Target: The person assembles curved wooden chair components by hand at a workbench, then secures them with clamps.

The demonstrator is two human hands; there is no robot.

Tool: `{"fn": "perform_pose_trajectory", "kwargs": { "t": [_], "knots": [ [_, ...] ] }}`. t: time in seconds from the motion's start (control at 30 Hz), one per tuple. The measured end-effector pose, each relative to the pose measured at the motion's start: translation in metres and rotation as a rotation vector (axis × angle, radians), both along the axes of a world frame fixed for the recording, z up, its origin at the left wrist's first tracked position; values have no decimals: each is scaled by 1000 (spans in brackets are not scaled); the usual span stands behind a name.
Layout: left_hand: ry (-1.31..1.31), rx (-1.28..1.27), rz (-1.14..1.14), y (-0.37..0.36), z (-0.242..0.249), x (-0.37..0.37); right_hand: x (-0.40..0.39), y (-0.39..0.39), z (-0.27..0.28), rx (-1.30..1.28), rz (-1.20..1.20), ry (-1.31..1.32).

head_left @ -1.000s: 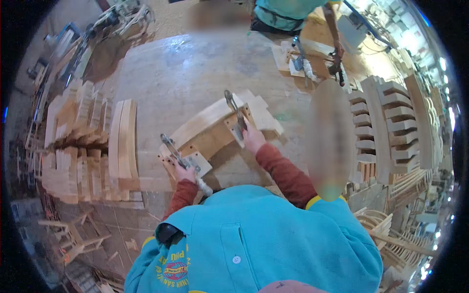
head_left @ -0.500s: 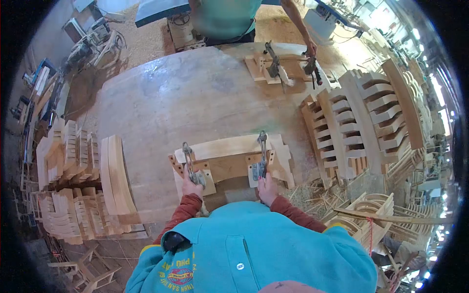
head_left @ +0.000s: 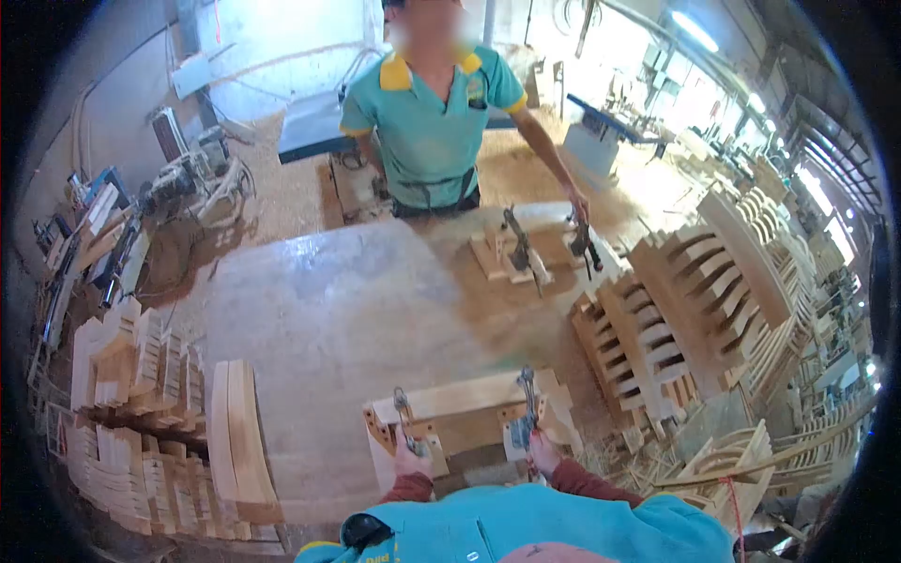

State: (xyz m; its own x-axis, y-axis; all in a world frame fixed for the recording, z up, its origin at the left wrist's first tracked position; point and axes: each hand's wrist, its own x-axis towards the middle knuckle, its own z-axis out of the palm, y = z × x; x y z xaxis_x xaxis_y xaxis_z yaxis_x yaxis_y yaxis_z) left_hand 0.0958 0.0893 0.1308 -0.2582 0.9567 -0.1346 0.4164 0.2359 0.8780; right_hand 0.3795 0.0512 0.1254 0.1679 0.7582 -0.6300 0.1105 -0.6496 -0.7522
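In front of me on the table lies a wooden jig [head_left: 474,437] with a curved wooden piece [head_left: 465,393] along its far side. Two metal toggle clamps are mounted on it. My left hand [head_left: 413,458] is closed round the left toggle clamp [head_left: 402,413]. On the other side, my right hand [head_left: 542,452] grips the lower end of the right toggle clamp [head_left: 526,405]. Both clamps reach over the curved piece. My palms and parts of the clamp handles are hidden by my fingers.
Across the table [head_left: 319,319], a co-worker [head_left: 436,131] has a hand at a second clamped jig [head_left: 502,255]. Stacked curved wooden parts [head_left: 680,310] stand at the right. More wood stacks [head_left: 141,375] and two long curved pieces [head_left: 242,436] are at the left.
My view has tilted up, so the table sits lower and the co-worker's upper body shows. Both my hands stay on the clamps. The co-worker's hand remains at the far jig.
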Motion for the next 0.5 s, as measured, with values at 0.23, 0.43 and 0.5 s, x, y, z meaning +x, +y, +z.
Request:
{"fn": "perform_pose_trajectory", "kwargs": {
  "t": [0.23, 0.43, 0.5],
  "knots": [
    [52, 209, 33, -2, -15, 3, 13, 15, 75, -437, -47, 381],
    [6, 89, 42, 3, -14, 8, 43, 29, 131, -500, -67, 872],
    [-7, 143, 54, 4, -20, 11, 39, 30, 180, -304, 43, 744]
  ]
}}
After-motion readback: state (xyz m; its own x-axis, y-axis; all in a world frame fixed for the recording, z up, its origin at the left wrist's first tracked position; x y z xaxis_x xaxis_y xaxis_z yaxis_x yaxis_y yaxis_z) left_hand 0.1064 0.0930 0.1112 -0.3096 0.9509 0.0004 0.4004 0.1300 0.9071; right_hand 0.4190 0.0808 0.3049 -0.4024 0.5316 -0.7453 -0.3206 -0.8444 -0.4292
